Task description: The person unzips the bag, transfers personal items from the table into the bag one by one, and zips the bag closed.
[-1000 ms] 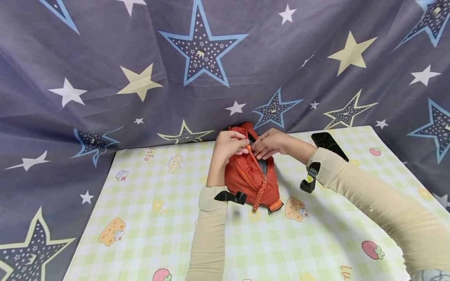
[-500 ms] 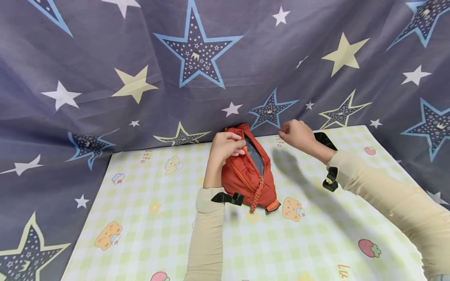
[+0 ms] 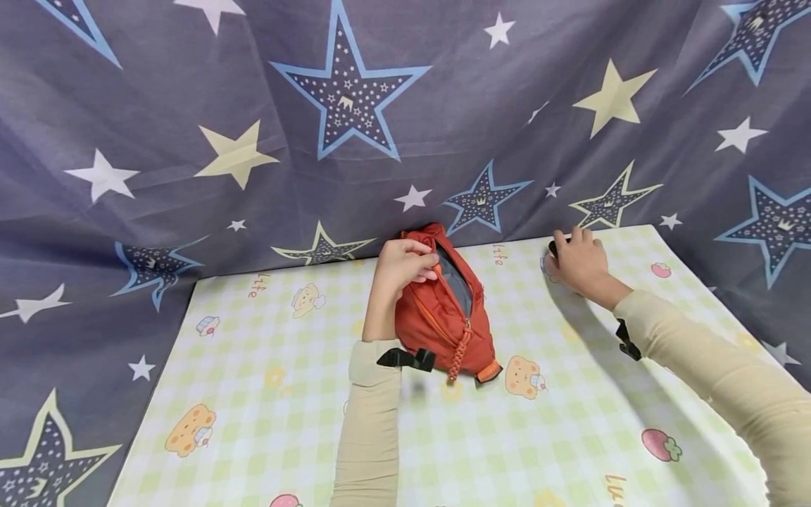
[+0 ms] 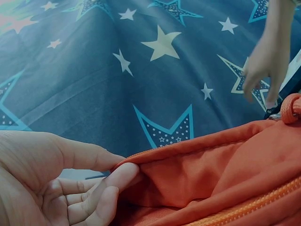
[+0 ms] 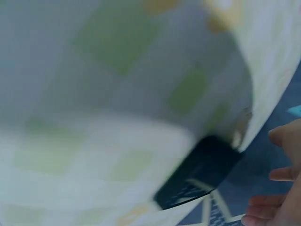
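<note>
An orange-red zip bag (image 3: 443,320) lies on the table near the back curtain, its zipped main pocket gaping with a grey lining. With thumb and fingers, my left hand (image 3: 400,266) pinches the edge of that opening; the left wrist view shows this hand (image 4: 70,179) at the fabric rim (image 4: 188,150). To the right, my right hand (image 3: 581,264) is over a black phone (image 3: 560,246), which it mostly hides in the head view. In the right wrist view the phone (image 5: 200,172) lies flat, with the right hand's spread fingers (image 5: 282,174) beside it.
The table has a green-and-white checked cloth (image 3: 272,394) with printed bears and strawberries. A dark star-patterned curtain (image 3: 304,197) hangs along the table's back edge. A braided zip pull (image 3: 459,358) hangs at the bag's near end.
My right hand has left the bag's opening and moved right to the phone, its fingers spreading. The left hand still pinches the bag's edge.
</note>
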Demonstrator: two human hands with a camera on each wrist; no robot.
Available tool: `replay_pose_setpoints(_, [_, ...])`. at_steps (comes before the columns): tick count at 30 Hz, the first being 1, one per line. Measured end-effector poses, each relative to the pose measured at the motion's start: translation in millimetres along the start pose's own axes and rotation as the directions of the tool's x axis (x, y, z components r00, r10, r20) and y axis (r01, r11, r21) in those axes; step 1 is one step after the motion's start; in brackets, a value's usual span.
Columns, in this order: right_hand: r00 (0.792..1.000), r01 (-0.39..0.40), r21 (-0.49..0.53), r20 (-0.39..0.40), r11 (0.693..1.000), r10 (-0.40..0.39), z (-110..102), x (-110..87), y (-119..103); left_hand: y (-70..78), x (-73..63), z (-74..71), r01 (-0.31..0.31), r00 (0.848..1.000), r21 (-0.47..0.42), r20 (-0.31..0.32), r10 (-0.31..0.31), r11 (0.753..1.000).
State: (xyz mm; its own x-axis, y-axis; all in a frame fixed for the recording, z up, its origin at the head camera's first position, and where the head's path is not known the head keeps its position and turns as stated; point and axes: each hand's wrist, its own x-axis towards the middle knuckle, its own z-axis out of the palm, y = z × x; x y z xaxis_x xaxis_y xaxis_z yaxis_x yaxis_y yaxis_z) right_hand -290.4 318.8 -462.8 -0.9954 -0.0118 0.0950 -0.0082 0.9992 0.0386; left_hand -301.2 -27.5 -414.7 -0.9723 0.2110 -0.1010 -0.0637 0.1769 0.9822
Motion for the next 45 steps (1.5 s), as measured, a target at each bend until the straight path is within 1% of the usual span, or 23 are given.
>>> replay_pose_setpoints(2, [0.998,-0.048,0.004,0.039,0.999,0.047,7,0.5,10,-0.1,-0.3,-0.4,0.003,1.0,0.001,0.0,-0.003,1.0])
replay_pose_setpoints(4, [0.993,-0.098,0.02,0.061,0.995,0.096,13,0.8,19,0.0,-0.9,-0.7,0.005,1.0,0.002,-0.001,-0.005,1.0])
replay_pose_setpoints(8, [0.977,-0.184,0.058,0.117,0.981,0.176,22,1.9,32,0.1,-1.2,-1.4,0.007,1.0,-0.006,-0.004,-0.007,1.0])
replay_pose_setpoints(12, [0.962,-0.234,0.099,0.164,0.967,0.216,26,2.4,38,-0.5,-0.7,-1.9,0.009,1.0,-0.017,-0.003,-0.009,1.0])
replay_pose_setpoints(15, [0.951,-0.265,0.117,0.197,0.957,0.24,27,2.2,39,-1.3,-0.1,-2.0,0.011,1.0,-0.024,0.0,-0.011,1.0])
replay_pose_setpoints(17, [0.937,-0.293,0.129,0.237,0.948,0.257,26,2.4,38,-1.7,0.3,-2.1,0.013,1.0,-0.03,0.0,-0.013,0.999])
replay_pose_setpoints(20, [0.911,-0.332,0.144,0.305,0.932,0.277,23,3.1,34,-2.0,0.5,-2.0,0.015,1.0,-0.037,0.001,-0.015,0.999])
replay_pose_setpoints(23, [0.892,-0.353,0.164,0.355,0.921,0.278,19,5.0,31,-2.0,0.6,-2.0,0.015,1.0,-0.038,0.001,-0.015,0.999])
replay_pose_setpoints(27, [0.875,-0.372,0.197,0.401,0.907,0.271,9,7.6,30,-1.8,1.0,-2.0,0.018,1.0,-0.04,0.004,-0.017,0.999])
replay_pose_setpoints(30, [0.854,-0.411,0.222,0.433,0.884,0.288,4,10.8,31,-1.4,1.4,-1.7,0.021,1.0,-0.04,0.005,-0.021,0.999])
replay_pose_setpoints(33, [0.829,-0.455,0.226,0.459,0.861,0.318,1,15.4,32,-0.9,1.8,-1.2,0.025,1.0,-0.035,0.007,-0.025,0.999])
replay_pose_setpoints(37, [0.803,-0.486,0.204,0.49,0.85,0.341,0,19.7,34,-0.4,1.9,-0.7,0.026,1.0,-0.029,0.008,-0.026,0.999])
replay_pose_setpoints(40, [0.793,-0.492,0.192,0.5,0.85,0.346,-1,20.3,35,-0.3,1.9,-0.5,0.024,1.0,-0.019,0.009,-0.024,1.0])
replay_pose_setpoints(45, [0.796,-0.504,0.188,0.481,0.843,0.368,-4,20.1,33,-0.7,2.0,-0.9,0.015,1.0,-0.013,0.008,-0.015,1.0])
